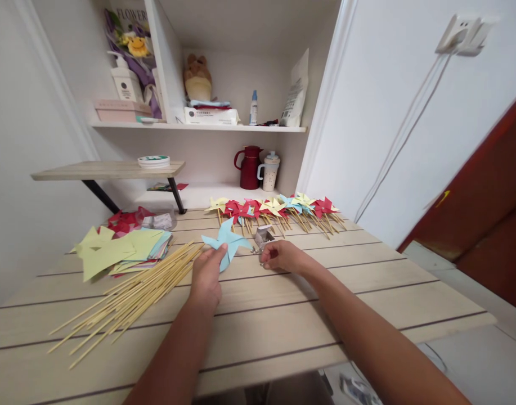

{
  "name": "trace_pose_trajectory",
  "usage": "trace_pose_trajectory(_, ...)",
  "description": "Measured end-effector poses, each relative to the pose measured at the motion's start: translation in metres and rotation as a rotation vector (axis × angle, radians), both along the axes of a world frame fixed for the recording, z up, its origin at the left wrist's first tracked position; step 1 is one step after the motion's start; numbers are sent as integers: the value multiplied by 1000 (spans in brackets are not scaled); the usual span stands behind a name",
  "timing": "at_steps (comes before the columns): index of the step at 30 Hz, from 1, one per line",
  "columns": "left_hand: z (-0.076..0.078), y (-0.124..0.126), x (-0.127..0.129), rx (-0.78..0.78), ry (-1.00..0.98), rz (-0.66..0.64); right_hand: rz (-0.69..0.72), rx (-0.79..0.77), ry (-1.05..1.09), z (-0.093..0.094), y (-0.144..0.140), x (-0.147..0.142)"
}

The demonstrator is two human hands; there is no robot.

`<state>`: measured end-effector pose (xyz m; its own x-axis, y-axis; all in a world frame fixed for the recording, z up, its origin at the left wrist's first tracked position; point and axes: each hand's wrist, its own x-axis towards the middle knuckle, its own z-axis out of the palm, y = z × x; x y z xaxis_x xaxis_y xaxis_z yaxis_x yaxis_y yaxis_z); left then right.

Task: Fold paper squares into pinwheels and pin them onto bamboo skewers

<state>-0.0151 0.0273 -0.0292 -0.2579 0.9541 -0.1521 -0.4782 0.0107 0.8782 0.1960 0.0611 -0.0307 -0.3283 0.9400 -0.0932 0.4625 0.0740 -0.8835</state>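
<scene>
My left hand (207, 274) pinches a light blue paper pinwheel (227, 241) between thumb and fingers, with no stick seen on it. On the tabletop to the right, my right hand (281, 256) has its fingertips pressed together, low over a few tiny shiny metal pieces (254, 251). Whatever is between those fingertips is too small to make out. Just behind that hand a small open box (264, 235) lies on the wood. Left of my left hand, a loose bundle of thin wooden sticks (142, 295) fans across the table.
Finished pinwheels on sticks (274, 208) lie along the back of the table (283, 337). Cut coloured paper (118, 250) is stacked at left, by a clear plastic box (162, 218). Behind stand a small raised shelf (110, 169), a red jug (250, 167) and a cup (270, 170).
</scene>
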Motion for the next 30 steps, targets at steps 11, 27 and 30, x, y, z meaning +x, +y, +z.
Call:
trace_pose_trajectory(11,0,-2,1,7,18,-2,16,23,-4,-5,2,3)
trace_pose_trajectory(27,1,-3,1,2,13,-2,34,80,-26,-6,2,2)
trace_pose_trajectory(30,1,-3,1,3,6,4,20,93,-38,-8,2,1)
